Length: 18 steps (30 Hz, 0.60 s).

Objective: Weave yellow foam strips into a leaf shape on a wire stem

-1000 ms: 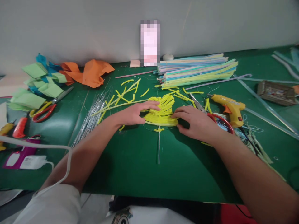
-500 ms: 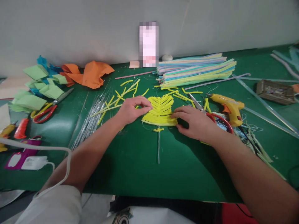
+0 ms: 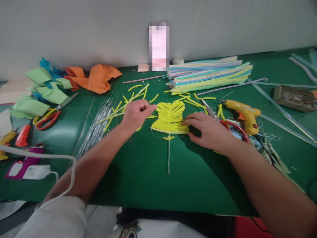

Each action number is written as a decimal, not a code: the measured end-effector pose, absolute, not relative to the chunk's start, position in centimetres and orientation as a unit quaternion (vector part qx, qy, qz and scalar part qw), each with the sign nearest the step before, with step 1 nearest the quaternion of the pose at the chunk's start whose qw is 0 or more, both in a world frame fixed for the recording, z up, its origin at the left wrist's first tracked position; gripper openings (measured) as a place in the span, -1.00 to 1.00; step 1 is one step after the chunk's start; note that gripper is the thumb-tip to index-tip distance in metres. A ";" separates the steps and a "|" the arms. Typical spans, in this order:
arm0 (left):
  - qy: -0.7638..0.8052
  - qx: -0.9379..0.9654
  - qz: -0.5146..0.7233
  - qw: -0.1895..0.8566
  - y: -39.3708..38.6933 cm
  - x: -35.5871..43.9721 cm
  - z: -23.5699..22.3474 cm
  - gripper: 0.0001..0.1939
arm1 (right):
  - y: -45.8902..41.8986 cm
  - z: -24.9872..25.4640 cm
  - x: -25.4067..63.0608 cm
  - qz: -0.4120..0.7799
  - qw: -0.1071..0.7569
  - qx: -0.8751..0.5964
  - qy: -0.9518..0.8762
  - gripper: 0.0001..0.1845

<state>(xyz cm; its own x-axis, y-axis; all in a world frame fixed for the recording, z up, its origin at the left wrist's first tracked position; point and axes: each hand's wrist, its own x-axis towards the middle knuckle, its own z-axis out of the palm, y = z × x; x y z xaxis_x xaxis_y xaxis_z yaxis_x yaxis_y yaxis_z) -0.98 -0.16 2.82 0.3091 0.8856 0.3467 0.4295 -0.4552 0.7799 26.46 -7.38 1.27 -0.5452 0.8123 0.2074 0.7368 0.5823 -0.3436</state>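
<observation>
Loose strips (image 3: 205,98) remained left and right of the laid yellow rows (image 3: 170,117), the right hand (image 3: 206,129) touching these unclenched, the left hand (image 3: 136,115) curled, grip unclear.

Viewing remotely, I'm seeing a grey wall (image 3: 99,36) — it's standing behind the green tabletop (image 3: 138,185), which is catching dull light at left — and pale floor (image 3: 102,216) is showing below.

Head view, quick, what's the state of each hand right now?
Left hand: curled beside the yellow piece; whether it pinches anything cannot be told.
Right hand: loosely open at the yellow piece's right edge.
</observation>
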 end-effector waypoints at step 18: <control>0.255 0.948 0.113 0.152 -1.8 0.1 3.6 -0.66 | -7.4 1.4 26.2 0.094 0.177 -0.441 -0.875 -0.69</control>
<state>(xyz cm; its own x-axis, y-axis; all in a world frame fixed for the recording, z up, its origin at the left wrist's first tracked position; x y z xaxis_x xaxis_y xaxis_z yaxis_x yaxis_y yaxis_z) 0.11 -1.78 3.56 0.8446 0.5174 0.1376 0.4487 -0.8243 0.3451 26.18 -7.36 1.40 -0.5479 0.8050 0.2274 0.7386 0.5932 -0.3204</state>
